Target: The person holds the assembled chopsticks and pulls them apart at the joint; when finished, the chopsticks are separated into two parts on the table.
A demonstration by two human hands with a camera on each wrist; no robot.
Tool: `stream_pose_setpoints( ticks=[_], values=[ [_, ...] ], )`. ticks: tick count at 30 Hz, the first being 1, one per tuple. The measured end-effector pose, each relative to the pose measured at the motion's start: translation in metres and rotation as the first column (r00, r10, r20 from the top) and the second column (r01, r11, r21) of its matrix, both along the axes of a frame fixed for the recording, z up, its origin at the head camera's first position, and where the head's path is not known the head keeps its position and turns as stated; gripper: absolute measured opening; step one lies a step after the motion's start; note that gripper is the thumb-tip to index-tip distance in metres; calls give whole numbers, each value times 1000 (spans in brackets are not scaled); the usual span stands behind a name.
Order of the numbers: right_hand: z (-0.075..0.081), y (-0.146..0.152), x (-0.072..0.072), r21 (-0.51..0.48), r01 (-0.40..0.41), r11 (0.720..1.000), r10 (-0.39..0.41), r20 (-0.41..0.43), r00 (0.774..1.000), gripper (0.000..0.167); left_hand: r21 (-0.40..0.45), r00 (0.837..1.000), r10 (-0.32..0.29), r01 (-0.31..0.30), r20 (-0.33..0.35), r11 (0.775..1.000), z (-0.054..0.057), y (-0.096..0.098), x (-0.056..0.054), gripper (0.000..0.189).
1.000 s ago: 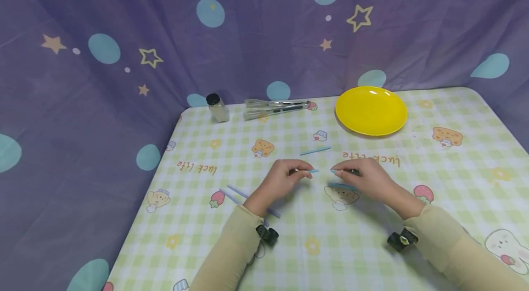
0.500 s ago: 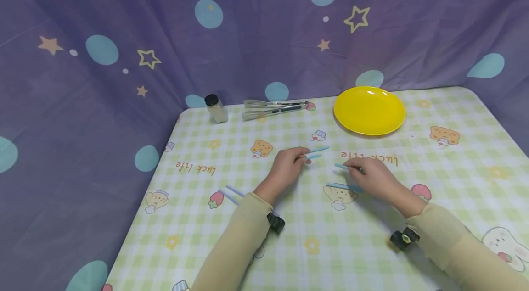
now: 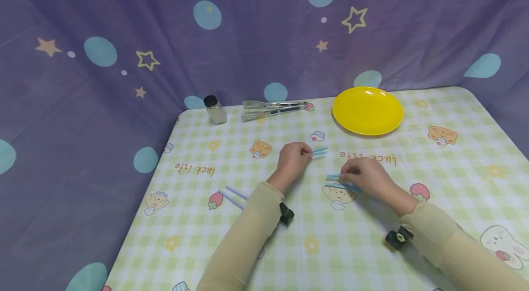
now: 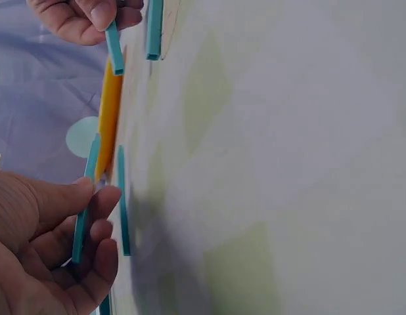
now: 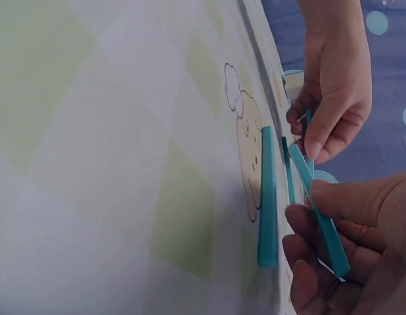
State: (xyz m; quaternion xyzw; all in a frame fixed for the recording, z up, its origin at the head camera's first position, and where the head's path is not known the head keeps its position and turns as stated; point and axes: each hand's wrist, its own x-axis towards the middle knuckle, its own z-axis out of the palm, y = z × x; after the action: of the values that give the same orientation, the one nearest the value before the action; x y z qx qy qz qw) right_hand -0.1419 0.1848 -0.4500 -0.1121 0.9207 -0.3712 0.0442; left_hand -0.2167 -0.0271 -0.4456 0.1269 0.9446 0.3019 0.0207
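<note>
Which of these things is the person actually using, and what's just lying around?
Seemingly part of the job:
Left hand, pinching one teal stick
Right hand, pinching a second teal stick
A third teal stick and a fourth teal stick, lying nearby

Apparently lying about:
Yellow plate
Tongs
Black-capped jar
Purple sticks, though possibly for later

Beige sleeves (image 3: pixel 244 240) are worn with small black wrist cameras (image 3: pixel 287 214).

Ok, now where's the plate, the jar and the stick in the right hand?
Plate (image 3: pixel 368 112): head view, on its bare middle.
Jar (image 3: pixel 217 114): head view, on its body.
Stick (image 5: pixel 329 236) in the right hand (image 5: pixel 383 223): right wrist view, on its lower half.
</note>
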Motion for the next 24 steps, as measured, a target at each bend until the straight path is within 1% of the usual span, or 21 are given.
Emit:
stream_pose_setpoints(
  ticks=[6,12,15,20,24],
  values=[
    [-6,-2,-2,15,-15,1000,14,26,1000,6,-64,1000,8,-10,-28,998,-4,6,-6,7],
    [-7,-2,-3,24,-40,999,39,44,998,7,-92,998,40,-44,-49,995,-5,11,-11,9],
    [-7,-1,-3,27,-52,998,51,47,998,7,-113,998,40,-46,-57,993,-5,13,-13,9],
    [-8,1,-4,25,-60,998,58,56,997,8,-151,999,20,-27,-47,988,-4,15,-16,5],
    [-9,3,-5,14,-62,998,61,60,996,9,-167,999,25,-30,-31,985,-2,16,-17,5]
  ],
)
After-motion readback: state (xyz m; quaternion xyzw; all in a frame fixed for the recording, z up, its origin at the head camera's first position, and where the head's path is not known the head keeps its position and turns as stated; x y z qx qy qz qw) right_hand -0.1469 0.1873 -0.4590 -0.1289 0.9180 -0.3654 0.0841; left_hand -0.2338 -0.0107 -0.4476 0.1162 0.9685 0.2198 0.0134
